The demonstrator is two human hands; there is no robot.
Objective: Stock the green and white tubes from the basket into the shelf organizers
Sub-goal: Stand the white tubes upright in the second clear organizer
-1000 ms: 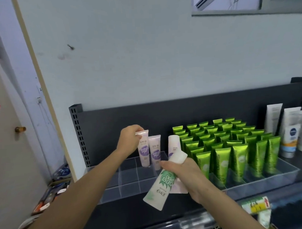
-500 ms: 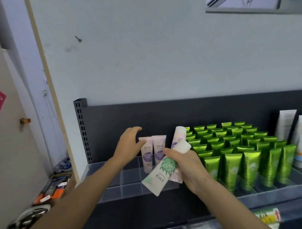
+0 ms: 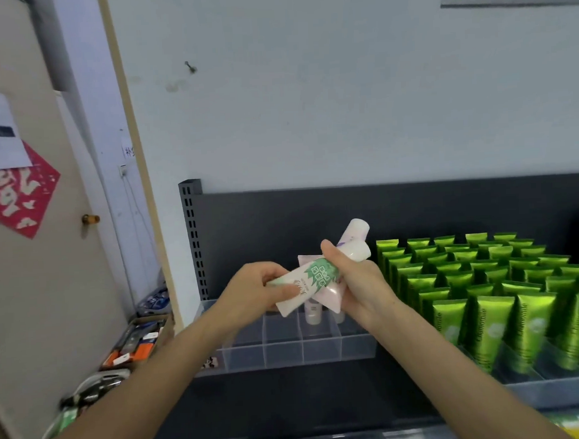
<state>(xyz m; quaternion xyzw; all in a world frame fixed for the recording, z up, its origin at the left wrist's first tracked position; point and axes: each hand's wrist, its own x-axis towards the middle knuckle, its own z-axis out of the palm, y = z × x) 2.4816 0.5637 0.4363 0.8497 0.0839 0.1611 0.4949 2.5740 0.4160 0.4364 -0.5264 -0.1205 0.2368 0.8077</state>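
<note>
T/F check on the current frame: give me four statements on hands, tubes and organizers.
1. Both the left hand and the right hand grip the green-and-white tube. True.
2. The right hand holds only that tube. False: it also holds a purple-and-white tube behind it.
3. The metallic green tubes stand left of the clear organizer. False: they stand to its right.
4. The clear organizer's front row holds no tubes. True.

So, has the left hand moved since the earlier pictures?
Yes. The left hand has come away from the purple tubes standing in the clear organizer, back toward the person, and now grips the end of the green and white tube.
</note>
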